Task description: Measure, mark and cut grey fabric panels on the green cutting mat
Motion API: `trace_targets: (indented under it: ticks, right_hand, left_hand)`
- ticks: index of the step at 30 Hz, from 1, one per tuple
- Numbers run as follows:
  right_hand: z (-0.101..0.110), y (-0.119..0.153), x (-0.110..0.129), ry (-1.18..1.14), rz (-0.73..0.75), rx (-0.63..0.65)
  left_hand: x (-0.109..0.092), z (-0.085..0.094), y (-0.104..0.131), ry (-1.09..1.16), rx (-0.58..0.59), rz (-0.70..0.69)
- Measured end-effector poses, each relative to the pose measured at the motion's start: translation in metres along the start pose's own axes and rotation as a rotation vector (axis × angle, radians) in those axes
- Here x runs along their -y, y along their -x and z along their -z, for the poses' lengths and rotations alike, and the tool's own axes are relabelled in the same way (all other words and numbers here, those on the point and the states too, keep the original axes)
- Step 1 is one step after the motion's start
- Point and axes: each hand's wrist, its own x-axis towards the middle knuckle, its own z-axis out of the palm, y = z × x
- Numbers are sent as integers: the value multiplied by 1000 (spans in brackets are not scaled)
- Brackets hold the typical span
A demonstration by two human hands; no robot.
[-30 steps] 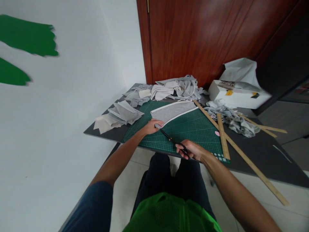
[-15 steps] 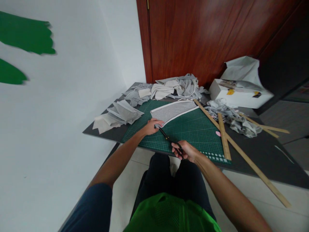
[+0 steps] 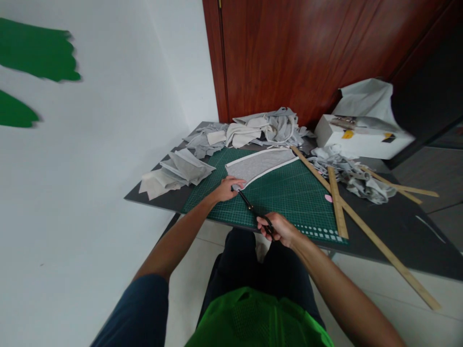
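Cloth (image 3: pixel 260 163), grey and white-edged, is spread on a green mat (image 3: pixel 282 193), its near corner covered by the left hand (image 3: pixel 227 188) – whether pinched or merely pressed cannot be told. Black scissors (image 3: pixel 249 206) are grasped in the fingers of the right hand (image 3: pixel 275 226), blades pointed at that corner. Cutting seems barely advanced: both long edges are seen whole, no severed piece beside the blades. The far end is crowded by a wooden strip (image 3: pixel 383 254) – and by heaped scraps (image 3: pixel 246 133) behind.
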Motion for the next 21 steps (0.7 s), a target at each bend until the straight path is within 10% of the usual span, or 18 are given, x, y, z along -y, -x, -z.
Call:
trace_targets:
  ticks: [21]
  right_hand:
    - [-5,1,-1,112,36,-35]
  left_hand:
    - [1,-2,0,-8,-11,-13]
